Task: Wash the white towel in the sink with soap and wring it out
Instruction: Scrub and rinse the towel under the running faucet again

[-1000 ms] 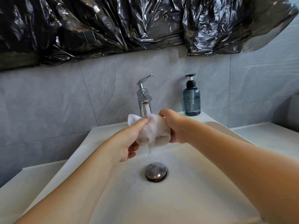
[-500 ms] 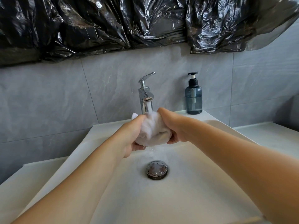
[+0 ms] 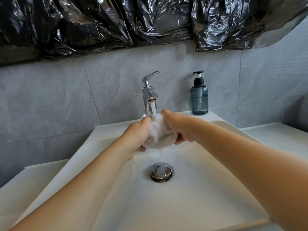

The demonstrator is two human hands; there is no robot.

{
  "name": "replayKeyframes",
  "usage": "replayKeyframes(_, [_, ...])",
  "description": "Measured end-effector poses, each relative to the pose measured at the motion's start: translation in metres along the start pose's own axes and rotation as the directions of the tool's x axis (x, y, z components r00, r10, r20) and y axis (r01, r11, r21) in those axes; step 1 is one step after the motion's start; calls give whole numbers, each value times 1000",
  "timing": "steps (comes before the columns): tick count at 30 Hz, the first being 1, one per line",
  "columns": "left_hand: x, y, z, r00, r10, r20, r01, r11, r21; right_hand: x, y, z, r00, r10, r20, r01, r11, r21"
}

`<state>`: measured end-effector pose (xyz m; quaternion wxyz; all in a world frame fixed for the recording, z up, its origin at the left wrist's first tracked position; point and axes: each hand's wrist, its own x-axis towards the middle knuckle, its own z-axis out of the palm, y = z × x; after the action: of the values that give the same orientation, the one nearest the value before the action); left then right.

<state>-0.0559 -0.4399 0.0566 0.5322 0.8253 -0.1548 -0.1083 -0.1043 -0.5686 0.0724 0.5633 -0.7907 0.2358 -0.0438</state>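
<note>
White wet cloth towel (image 3: 158, 130), bunched, soft and heavy with water: left hand (image 3: 138, 135) and right hand (image 3: 176, 129) clasp opposite ends; twisting from there suits wringing.

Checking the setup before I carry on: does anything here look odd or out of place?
Only one thing: crumpled black plastic sheeting covers the wall above the tiles, over the tap. The sink and soap bottle look normal.

Grey marbled wall tiles (image 3: 50, 104); crinkled black plastic sheeting (image 3: 100, 22) draped above; white bench (image 3: 280, 135) alongside; soft daylight.
</note>
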Motion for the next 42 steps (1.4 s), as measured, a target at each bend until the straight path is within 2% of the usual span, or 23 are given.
replayKeyframes(7, [0, 0, 0, 1000, -18, -4, 19, 999, 37, -1, -1, 0, 1000, -5, -4, 4, 997, -72])
replayKeyframes(15, [2, 1, 0, 999, -37, -24, 37, 999, -12, -3, -4, 0, 990, -131, -43, 119, 970, -213])
replayKeyframes(23, [0, 0, -1, 997, -75, -30, 75, 997, -8, -8, -4, 2, 985, -144, -93, 105, 936, -337])
replayKeyframes(34, [-4, 1, 1, 998, -48, -30, 48, 999, -4, -10, -5, 1, 980, -174, -101, 129, 929, -348])
replayKeyframes(42, [-1, -1, 2, 999, -49, -16, 49, 999, 6, -12, -5, 2, 985, -143, -94, 105, 940, -324])
